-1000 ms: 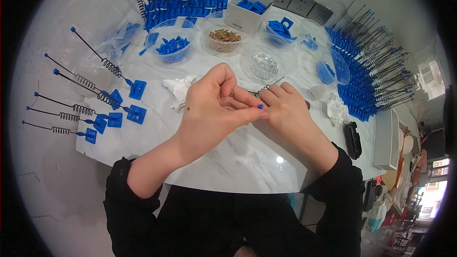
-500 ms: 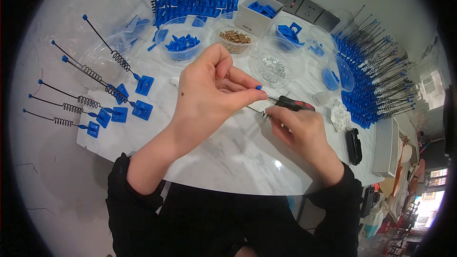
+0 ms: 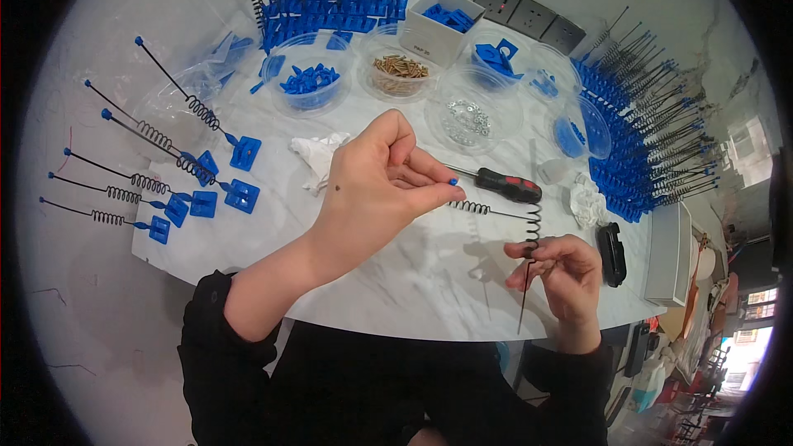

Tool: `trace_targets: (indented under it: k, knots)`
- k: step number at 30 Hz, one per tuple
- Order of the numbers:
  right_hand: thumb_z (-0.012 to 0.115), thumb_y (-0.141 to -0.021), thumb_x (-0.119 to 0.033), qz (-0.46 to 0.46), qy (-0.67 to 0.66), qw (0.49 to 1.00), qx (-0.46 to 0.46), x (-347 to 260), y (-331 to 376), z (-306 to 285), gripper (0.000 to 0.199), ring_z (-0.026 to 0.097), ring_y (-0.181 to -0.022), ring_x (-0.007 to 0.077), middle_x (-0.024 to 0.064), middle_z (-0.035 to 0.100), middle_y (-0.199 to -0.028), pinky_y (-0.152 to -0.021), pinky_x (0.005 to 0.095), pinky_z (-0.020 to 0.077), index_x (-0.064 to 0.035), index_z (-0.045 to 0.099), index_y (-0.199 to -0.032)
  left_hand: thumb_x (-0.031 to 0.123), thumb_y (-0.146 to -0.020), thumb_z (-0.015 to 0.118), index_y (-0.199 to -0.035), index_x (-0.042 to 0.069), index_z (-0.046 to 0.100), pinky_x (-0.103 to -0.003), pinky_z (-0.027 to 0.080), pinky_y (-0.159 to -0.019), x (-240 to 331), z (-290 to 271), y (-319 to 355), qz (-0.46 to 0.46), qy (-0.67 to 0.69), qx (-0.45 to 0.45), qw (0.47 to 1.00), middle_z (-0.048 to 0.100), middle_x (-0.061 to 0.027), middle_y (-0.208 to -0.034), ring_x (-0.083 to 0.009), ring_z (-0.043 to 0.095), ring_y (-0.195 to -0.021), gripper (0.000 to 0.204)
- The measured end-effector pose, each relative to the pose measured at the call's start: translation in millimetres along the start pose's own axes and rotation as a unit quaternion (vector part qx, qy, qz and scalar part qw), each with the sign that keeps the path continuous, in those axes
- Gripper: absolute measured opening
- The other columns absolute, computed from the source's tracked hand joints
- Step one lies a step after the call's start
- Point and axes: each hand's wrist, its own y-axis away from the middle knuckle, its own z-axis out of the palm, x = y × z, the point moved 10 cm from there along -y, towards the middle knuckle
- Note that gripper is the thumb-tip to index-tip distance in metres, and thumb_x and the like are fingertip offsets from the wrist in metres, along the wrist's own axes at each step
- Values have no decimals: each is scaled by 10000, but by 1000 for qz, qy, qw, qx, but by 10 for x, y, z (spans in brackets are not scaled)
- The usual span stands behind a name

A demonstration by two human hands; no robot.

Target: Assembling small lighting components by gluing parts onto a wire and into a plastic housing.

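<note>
Two hands: the left hand (image 3: 376,186) is raised over the marble table (image 3: 396,281), the right hand (image 3: 562,272) lower and nearer the table's front edge.
Beyond the left hand: a clear tub of blue parts (image 3: 307,83), a tub of brass screws (image 3: 398,68), a white box (image 3: 446,23) of blue pieces, and a clear tub of small washers (image 3: 471,120).
Just past the left fingertips: a screwdriver (image 3: 500,184) with a black and red handle lies flat on the table, between the grip and the washer tub.
Behind the left hand: a crumpled white tissue (image 3: 318,157), partly hidden by the knuckles.
Far left of the grip: finished spring rods with blue bases (image 3: 165,173) lie in a loose row, well apart from both hands.
Right of the right hand: a black oblong object (image 3: 612,253) near the table edge, and past it a dense bank of blue-based rods (image 3: 644,140).
Spring wire: a thin black spring wire (image 3: 529,235) with one coiled section near the left fingertips and another above the right hand; its straight tail hangs below the right hand.
Blue tip: a small blue cap (image 3: 453,182) sits at the left fingertips.
Left grip: thumb and forefinger pressed together on the blue-capped end.
Right grip: fingers curled, pinching the wire just below the second coil.
Whereabouts: the wire spans the gap between both hands, above the table.
</note>
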Motion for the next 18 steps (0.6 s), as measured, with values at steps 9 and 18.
trace_targets:
  k: [9,18]
  knots:
    - [646,-798,139,-136,77,986,53,-420,-132,-11,609,698,-899,303,216,649,-982,-842,428,586,-9,318,-1289,-106,-751,758,-810,97,308,-258,592,-739,-96,122,37,8,7,-20,1000,685,-185,-856,-182,710,-841,497]
    - [544,-928,16,-181,85,977,72,-430,-429,-100,292,685,-850,290,176,650,-863,-775,374,586,-3,370,-1162,-33,-763,761,-782,83,329,-285,559,-718,-452,352,216,-73,-10,-72,995,706,-136,-829,-159,705,-852,448]
